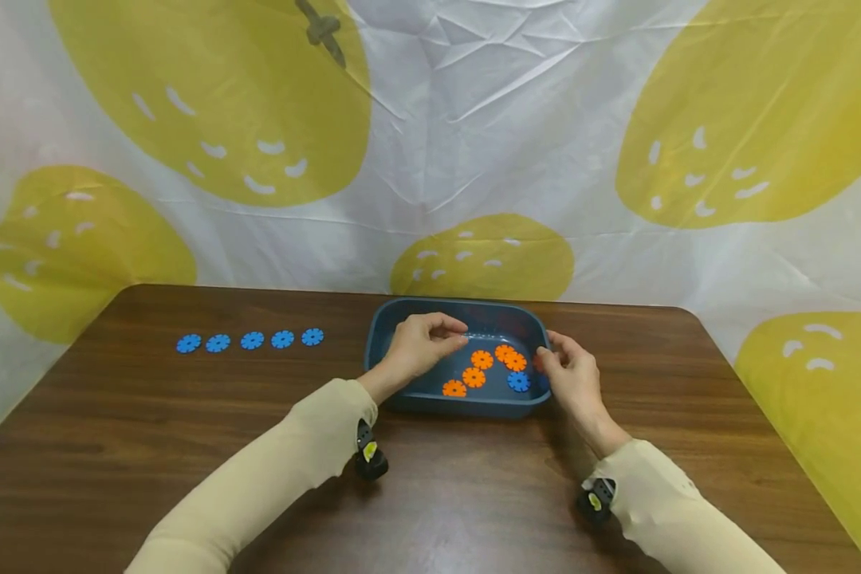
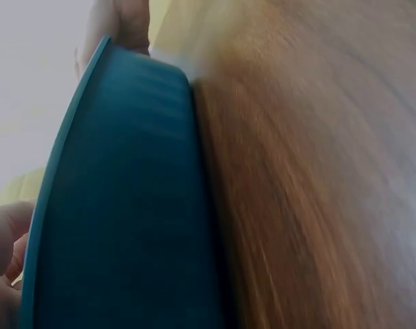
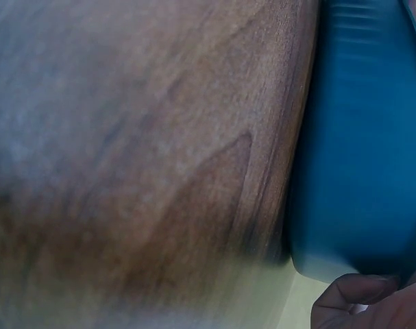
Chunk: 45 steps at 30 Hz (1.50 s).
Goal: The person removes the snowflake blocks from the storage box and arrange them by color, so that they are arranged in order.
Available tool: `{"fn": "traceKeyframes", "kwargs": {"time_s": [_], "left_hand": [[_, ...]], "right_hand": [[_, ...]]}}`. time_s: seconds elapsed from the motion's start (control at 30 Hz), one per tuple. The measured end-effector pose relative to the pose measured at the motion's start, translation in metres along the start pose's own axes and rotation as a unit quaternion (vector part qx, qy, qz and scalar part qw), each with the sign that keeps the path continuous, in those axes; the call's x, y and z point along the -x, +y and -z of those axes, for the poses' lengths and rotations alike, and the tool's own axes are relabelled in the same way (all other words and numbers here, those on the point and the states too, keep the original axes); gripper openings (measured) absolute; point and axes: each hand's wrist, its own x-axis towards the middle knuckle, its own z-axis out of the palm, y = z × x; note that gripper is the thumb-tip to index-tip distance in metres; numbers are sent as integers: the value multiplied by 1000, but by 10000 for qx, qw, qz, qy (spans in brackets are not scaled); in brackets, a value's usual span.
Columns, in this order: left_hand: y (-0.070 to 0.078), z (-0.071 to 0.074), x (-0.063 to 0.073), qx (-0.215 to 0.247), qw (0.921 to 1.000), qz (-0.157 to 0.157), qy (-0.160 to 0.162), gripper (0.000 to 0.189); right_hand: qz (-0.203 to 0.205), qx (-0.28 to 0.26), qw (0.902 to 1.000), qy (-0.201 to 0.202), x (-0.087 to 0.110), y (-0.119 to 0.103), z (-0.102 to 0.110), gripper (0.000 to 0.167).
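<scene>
A dark blue plastic basin [image 1: 445, 405] stands on the table, holding several orange notched discs [image 1: 473, 377] and one blue notched disc [image 1: 518, 381]. My left hand [image 1: 416, 347] hovers over the basin's left half, thumb and forefinger apart, with nothing visible between them. With my right hand [image 1: 574, 375] I grip the basin's right rim, thumb on the inner side. In the left wrist view, the basin's outer wall [image 2: 125, 192] fills the middle and part of my left hand [image 2: 2, 260] shows at the edge. The right wrist view shows my right hand's curled fingers [image 3: 358, 298] at the basin's corner.
Several blue notched discs [image 1: 252, 340] lie spaced in a row on the brown wooden table [image 1: 151, 446], left of the basin. Behind the table's far edge hangs a white cloth [image 1: 416, 159] with a yellow print.
</scene>
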Motion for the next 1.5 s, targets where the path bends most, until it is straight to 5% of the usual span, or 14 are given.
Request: {"fn": "traceKeyframes", "kwargs": {"time_s": [0.53,0.93,1.5], "left_hand": [[6,-39,-11,-128,9945,307,-991,22],[12,-55,-22,-571,9884,685,-1229,21],[13,-70,-26,-1537,9806,254,-1192,24]], "right_hand": [[128,-37,9999,108,2,2,-5,35],[141,-92,9998,107,2,1,-5,35],[114,-90,9999,72,2,2,-5,35]]}}
